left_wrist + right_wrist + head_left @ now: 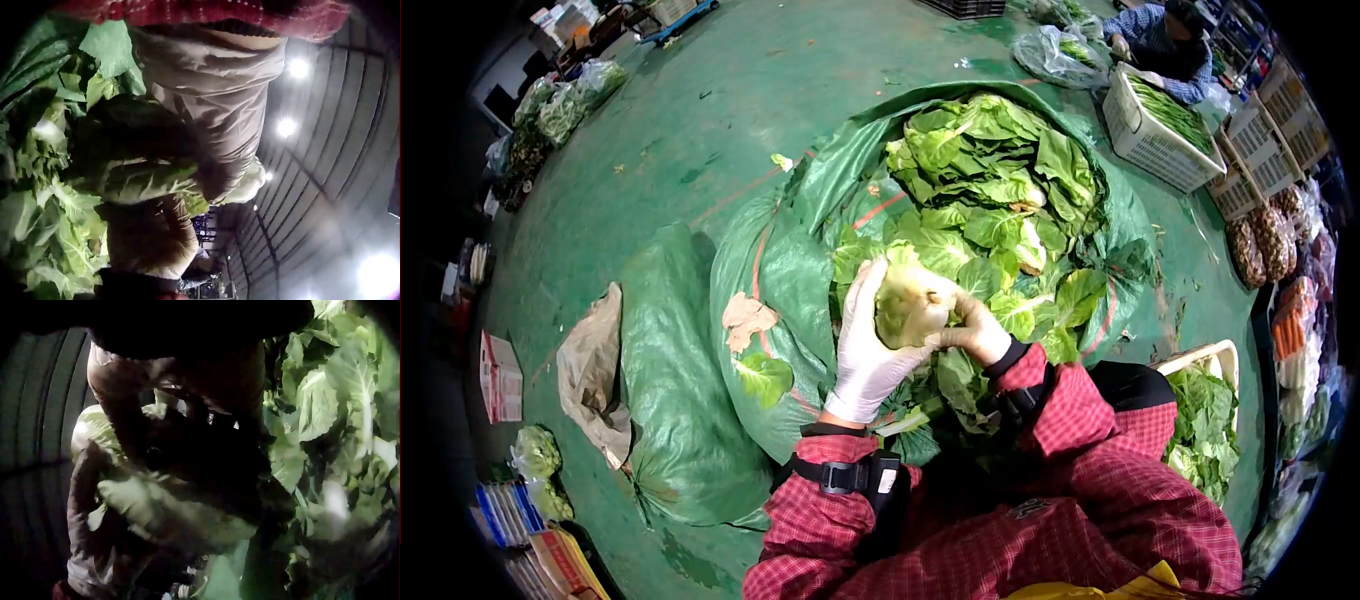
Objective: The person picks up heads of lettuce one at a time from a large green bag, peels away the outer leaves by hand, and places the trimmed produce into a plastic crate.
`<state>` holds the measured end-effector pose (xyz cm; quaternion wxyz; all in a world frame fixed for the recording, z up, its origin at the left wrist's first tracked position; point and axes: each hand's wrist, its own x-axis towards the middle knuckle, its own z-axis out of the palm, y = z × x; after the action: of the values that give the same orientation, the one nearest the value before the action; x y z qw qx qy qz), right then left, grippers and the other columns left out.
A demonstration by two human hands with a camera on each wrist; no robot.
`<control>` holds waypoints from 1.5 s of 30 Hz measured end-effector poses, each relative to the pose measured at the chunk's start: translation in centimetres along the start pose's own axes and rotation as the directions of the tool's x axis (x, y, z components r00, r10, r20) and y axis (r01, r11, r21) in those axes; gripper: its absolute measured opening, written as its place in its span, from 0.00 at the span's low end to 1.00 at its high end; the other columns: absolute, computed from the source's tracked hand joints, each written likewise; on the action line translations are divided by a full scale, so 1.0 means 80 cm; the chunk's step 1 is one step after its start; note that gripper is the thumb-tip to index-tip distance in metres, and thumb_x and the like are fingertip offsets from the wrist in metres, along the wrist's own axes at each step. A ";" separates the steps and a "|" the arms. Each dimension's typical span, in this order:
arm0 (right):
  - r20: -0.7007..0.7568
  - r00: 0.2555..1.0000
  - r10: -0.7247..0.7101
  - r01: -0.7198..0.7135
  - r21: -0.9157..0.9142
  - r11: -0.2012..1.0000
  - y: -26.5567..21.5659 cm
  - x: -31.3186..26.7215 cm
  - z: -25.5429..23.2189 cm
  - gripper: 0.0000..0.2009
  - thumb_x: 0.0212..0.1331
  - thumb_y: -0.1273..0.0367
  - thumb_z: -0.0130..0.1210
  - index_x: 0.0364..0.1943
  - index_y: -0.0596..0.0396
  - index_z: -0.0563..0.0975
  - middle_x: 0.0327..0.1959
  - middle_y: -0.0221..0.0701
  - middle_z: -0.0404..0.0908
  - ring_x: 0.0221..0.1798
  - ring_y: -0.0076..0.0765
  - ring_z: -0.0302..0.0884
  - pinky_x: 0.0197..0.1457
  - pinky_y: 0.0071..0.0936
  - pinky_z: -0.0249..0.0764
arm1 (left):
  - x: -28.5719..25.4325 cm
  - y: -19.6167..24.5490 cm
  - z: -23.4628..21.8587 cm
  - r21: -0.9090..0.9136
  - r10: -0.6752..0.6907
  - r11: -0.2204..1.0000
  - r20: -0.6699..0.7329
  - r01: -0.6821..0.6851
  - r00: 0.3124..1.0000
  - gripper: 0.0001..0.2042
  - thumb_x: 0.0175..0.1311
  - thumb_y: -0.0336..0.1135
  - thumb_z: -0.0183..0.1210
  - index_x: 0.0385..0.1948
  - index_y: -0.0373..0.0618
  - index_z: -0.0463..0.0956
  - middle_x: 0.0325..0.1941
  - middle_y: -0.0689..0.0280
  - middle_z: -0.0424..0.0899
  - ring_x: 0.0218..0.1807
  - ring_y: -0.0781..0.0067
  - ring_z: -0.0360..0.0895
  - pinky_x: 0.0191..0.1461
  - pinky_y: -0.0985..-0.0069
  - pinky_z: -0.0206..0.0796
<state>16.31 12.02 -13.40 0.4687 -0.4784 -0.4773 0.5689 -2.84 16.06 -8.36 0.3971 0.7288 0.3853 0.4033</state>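
Observation:
A pale Chinese cabbage [912, 302] is held up in front of the person, its cut base turned towards them. The left hand [862, 352], in a white glove, grips it from the left side, fingers along the leaves and thumb near the base. From the right, the gloved right hand [982, 332] holds the cabbage close to its base with bent fingers. Much of this hand is in dark shadow in the right wrist view, where the cabbage [159, 503] shows below it. Beneath both hands lie loose green leaves [1010, 232] in an opened green sack [785, 270].
A full green sack [680, 400] lies left of the opened one, beside brown paper [595, 375]. Close at the right stands a basket of leaves [1200, 430]. Farther back, another person [1165, 50] leans over a white crate [1150, 150] of long green vegetables.

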 end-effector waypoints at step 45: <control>-0.375 0.904 0.207 -0.251 -0.070 0.966 0.031 0.016 -0.062 0.15 0.56 0.72 0.61 0.47 0.61 0.79 0.45 0.47 0.84 0.50 0.44 0.82 0.58 0.34 0.75 | -0.044 0.013 0.008 -0.017 -0.362 0.919 0.365 0.394 0.858 0.30 0.43 0.38 0.76 0.51 0.37 0.76 0.45 0.63 0.83 0.46 0.73 0.79 0.54 0.73 0.70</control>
<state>20.92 13.47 -16.39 0.4502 -0.6548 -0.3547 0.4926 -3.38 12.37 -8.67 0.5640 0.6806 0.4243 0.1965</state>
